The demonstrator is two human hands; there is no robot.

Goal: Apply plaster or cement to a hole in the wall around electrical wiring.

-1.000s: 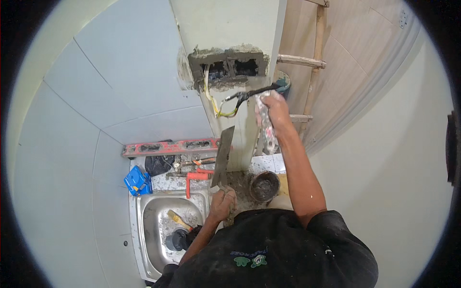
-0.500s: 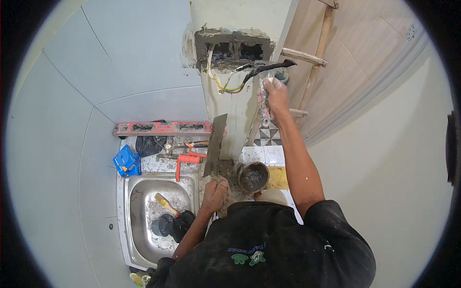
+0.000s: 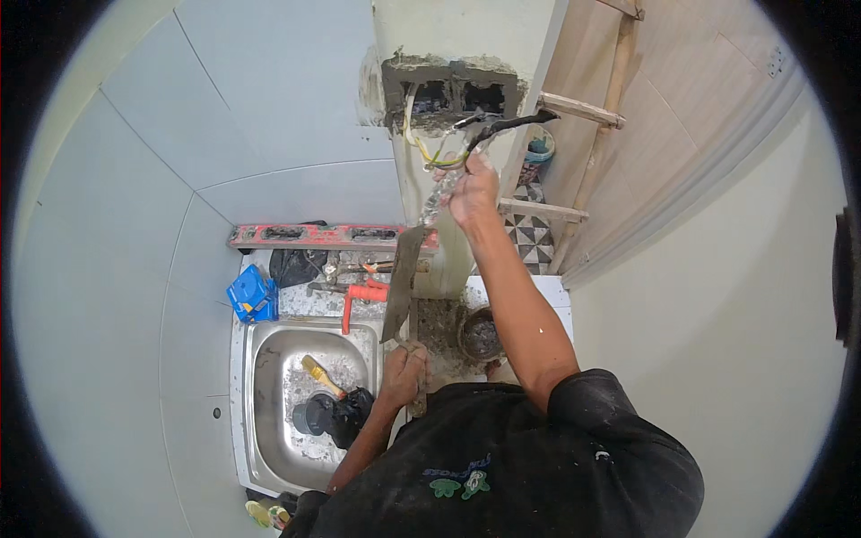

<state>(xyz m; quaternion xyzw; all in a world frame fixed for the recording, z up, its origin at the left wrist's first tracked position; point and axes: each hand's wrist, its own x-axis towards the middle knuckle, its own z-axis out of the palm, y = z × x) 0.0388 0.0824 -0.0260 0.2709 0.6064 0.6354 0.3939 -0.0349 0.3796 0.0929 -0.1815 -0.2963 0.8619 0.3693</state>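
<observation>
Left hand: your left hand (image 3: 404, 372) was wrapped firmly round the grip of a long flat blade (image 3: 404, 282), which stood up in front of you beside the counter.
Right hand: your right hand (image 3: 473, 190) had its fingers curled round a speckled handle (image 3: 439, 199), just below the wires; its working end was hard to make out, and whether you touched the wires I couldn't tell.
Sink: the steel sink (image 3: 273, 441) held a yellow brush (image 3: 321, 375), a grey cup-like piece (image 3: 311, 415) and a black bag (image 3: 352, 418), with grit strewn over its bottom.
Bowl: the dark bowl (image 3: 462, 334) had grey mix (image 3: 481, 335) in it, partly behind your right forearm.
Bucket: a bucket (image 3: 536, 159) stood past the wall edge, something teal at its mouth.
Wall box: two dark recesses (image 3: 430, 96) sat side by side in grey mortar (image 3: 395, 100); yellow and white wires (image 3: 413, 136) came from the left one, joining a black-wrapped end (image 3: 508, 125).
Counter: gritty; red level (image 3: 314, 237) along the wall, blue packet (image 3: 253, 294), orange-red tool (image 3: 366, 294).
Room: pale tiled wall (image 3: 296, 184) left, wooden ladder (image 3: 583, 109) right, patterned floor (image 3: 529, 235) beneath.
</observation>
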